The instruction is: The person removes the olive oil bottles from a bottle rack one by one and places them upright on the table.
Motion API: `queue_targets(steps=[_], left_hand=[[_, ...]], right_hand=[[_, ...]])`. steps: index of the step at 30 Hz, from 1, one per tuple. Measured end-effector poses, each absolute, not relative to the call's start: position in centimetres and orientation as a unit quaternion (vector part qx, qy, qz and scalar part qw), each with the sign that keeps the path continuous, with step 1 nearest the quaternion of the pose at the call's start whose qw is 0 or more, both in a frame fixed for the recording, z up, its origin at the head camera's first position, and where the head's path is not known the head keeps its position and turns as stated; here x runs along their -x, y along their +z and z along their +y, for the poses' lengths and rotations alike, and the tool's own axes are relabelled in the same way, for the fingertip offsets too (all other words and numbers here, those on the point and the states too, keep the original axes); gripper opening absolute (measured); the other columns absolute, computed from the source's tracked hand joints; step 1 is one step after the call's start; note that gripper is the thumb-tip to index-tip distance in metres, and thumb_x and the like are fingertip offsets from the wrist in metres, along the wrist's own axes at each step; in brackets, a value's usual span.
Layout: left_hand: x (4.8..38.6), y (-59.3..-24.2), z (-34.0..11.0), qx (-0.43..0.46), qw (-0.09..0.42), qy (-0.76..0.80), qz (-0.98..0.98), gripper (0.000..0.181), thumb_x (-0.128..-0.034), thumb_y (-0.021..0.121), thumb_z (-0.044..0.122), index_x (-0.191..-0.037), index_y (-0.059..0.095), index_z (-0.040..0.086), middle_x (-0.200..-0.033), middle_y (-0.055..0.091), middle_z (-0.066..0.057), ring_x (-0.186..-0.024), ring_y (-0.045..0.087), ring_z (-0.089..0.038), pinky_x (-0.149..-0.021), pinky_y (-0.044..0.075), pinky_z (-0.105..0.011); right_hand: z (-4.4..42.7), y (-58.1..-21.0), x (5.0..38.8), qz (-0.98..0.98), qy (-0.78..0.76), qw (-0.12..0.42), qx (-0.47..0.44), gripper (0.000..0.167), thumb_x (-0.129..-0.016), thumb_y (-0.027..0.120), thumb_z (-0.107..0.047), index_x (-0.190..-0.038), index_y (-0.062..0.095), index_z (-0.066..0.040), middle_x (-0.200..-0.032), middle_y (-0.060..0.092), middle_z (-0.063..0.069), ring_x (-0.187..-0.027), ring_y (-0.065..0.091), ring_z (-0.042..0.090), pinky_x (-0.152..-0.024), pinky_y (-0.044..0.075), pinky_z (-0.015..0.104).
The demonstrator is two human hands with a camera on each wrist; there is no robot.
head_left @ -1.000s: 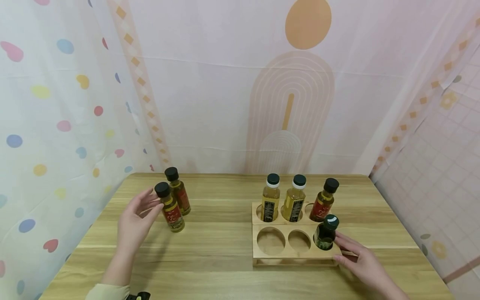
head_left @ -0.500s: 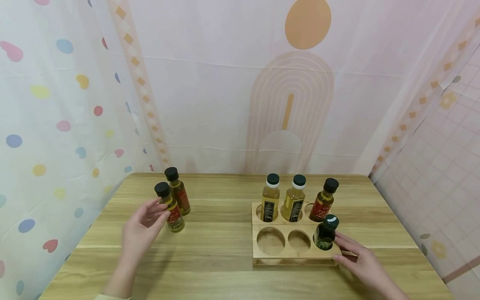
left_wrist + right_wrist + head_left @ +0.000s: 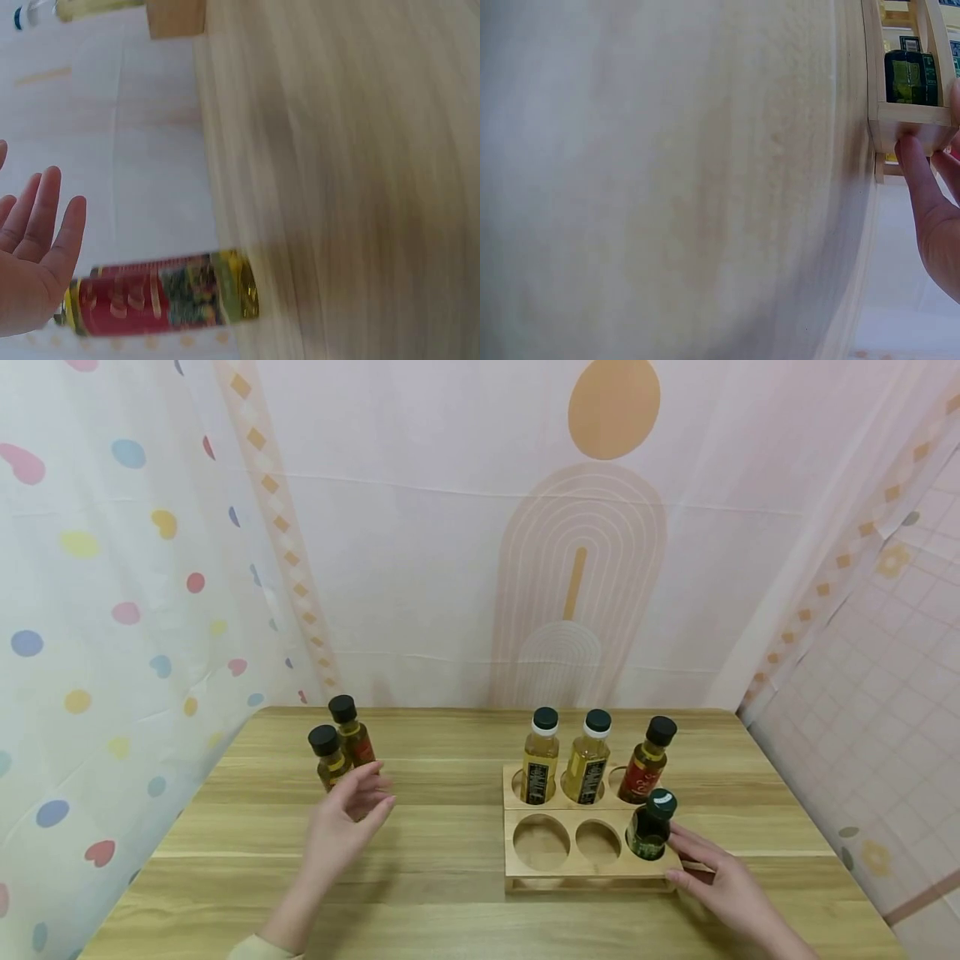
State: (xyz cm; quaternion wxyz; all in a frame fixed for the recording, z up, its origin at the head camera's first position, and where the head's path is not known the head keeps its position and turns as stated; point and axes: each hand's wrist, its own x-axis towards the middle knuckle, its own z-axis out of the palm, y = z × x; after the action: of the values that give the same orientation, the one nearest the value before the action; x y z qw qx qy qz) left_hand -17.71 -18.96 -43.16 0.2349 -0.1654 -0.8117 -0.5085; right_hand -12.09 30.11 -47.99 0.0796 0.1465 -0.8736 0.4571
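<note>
The left hand (image 3: 345,822), fingers loosely bent and holding nothing, is in front of two black-capped bottles; in the head view it partly covers the nearer one (image 3: 330,764). In the left wrist view that red-labelled bottle (image 3: 127,304) stands apart from the left hand (image 3: 37,262). The right hand (image 3: 723,889) holds the right end of a two-level wooden rack (image 3: 585,867), thumb at its front corner. A dark green bottle (image 3: 648,831) sits in the lower right hole beside those fingers. The right wrist view shows the right hand (image 3: 934,210) against the rack's end panel (image 3: 911,129).
The rack's upper row holds two pale oil bottles (image 3: 540,764) (image 3: 588,768) and a red-labelled bottle (image 3: 642,768). Its lower left and middle holes hold nothing. Behind the left hand stands the farther black-capped bottle (image 3: 356,735). Patterned curtains (image 3: 420,568) hang around the wooden table (image 3: 442,827).
The left hand has moved right, away from beside the nearer black-capped bottle, and now passes in front of it. The bottles stay in place; the right hand remains on the rack.
</note>
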Motion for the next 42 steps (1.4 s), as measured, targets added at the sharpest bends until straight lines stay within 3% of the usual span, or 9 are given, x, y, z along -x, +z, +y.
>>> queue_targets(steps=[5, 13, 21, 37, 42], left_hand=[[17.9, -43.6, -16.9, 0.182, 0.193, -0.523, -0.810, 0.050, -0.0822, 0.078, -0.003, -0.129, 0.061, 0.005, -0.104, 0.071, -0.008, -0.089, 0.070, -0.021, -0.080, 0.058, -0.030], [17.5, -44.5, -13.3, 0.200, 0.114, -0.543, -0.807, 0.052, -0.0803, 0.079, -0.003, -0.129, 0.061, 0.004, -0.104, 0.071, -0.005, -0.088, 0.070, -0.021, -0.085, 0.057, -0.036], [17.6, -44.9, -10.0, 0.281, 0.092, -0.537, -0.790, 0.056, -0.0804, 0.078, -0.003, -0.131, 0.057, -0.003, -0.108, 0.070, -0.014, -0.090, 0.070, -0.028, -0.087, 0.056, -0.041], [17.5, -44.0, -3.4, 0.357, 0.044, -0.531, -0.767, 0.057, -0.0834, 0.077, 0.001, -0.135, 0.054, -0.003, -0.111, 0.067, -0.017, -0.095, 0.068, -0.032, -0.090, 0.055, -0.032], [17.4, -44.1, -1.8, 0.355, 0.026, -0.523, -0.774, 0.056, -0.0842, 0.078, 0.003, -0.135, 0.055, -0.002, -0.112, 0.068, -0.014, -0.096, 0.068, -0.023, -0.091, 0.053, -0.026]], right_hand=[[30.1, -47.9, 12.1, -0.875, 0.457, 0.078, -0.144, 0.045, -0.088, 0.075, -0.010, -0.127, 0.063, 0.007, -0.140, 0.048, 0.003, -0.114, 0.046, -0.013, -0.078, 0.057, 0.022], [30.1, -48.1, 12.1, -0.868, 0.462, 0.091, -0.157, 0.044, -0.086, 0.076, -0.007, -0.125, 0.063, 0.009, -0.135, 0.044, -0.021, -0.114, 0.046, -0.012, -0.077, 0.057, 0.023], [30.1, -48.0, 12.1, -0.869, 0.463, 0.088, -0.153, 0.044, -0.087, 0.075, -0.008, -0.126, 0.063, 0.008, -0.136, 0.045, -0.016, -0.114, 0.046, -0.012, -0.077, 0.057, 0.023], [30.1, -48.1, 12.1, -0.868, 0.465, 0.091, -0.152, 0.044, -0.086, 0.076, -0.008, -0.124, 0.063, 0.010, -0.135, 0.044, -0.020, -0.113, 0.046, -0.013, -0.078, 0.057, 0.023], [30.0, -48.1, 12.0, -0.867, 0.466, 0.093, -0.152, 0.044, -0.086, 0.076, -0.007, -0.124, 0.063, 0.010, -0.134, 0.043, -0.022, -0.113, 0.046, -0.013, -0.079, 0.056, 0.023]])
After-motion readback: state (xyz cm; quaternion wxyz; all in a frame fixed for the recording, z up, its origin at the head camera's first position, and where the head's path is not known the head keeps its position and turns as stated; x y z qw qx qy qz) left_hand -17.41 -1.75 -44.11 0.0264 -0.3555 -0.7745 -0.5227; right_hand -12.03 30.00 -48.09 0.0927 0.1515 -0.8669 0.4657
